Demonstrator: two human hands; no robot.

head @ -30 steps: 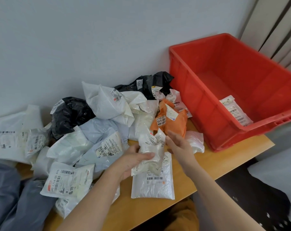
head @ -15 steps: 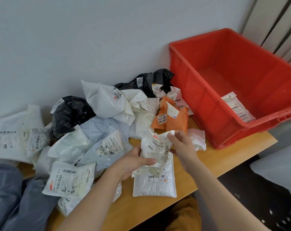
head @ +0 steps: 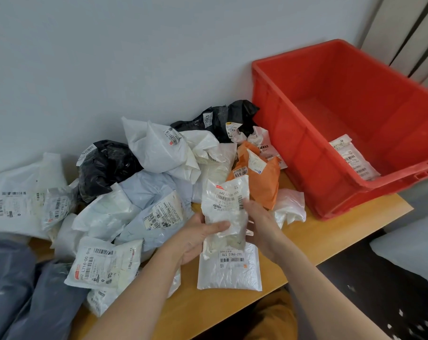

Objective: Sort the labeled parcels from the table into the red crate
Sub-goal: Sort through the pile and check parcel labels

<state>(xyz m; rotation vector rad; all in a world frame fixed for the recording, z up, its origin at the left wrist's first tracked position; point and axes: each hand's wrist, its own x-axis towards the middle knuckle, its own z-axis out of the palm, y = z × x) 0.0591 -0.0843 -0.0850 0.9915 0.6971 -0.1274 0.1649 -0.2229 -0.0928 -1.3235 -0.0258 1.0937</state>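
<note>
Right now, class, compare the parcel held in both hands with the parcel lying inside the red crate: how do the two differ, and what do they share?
The held parcel is gripped off the table by the left hand and right hand; the crate parcel lies untouched on the floor of the red crate. The held parcel stands roughly upright and looks crumpled; the crate parcel lies flat and smooth. The held parcel is not yet sorted; the crate parcel is. Both are pale plastic mailers with barcode labels.

Crate point(head: 306, 153) sits at the worktop's point(head: 330, 231) right end, against the wall point(head: 134, 57); one labeled parcel point(head: 354, 158) lies inside it, near the front wall. Parcel pile point(head: 144, 182) covers the worktop left of the crate, back to the wall. Held parcel point(head: 226, 212) is between left hand point(head: 195, 238) and right hand point(head: 262, 224), above a flat parcel point(head: 230, 271) at the front edge.
</note>
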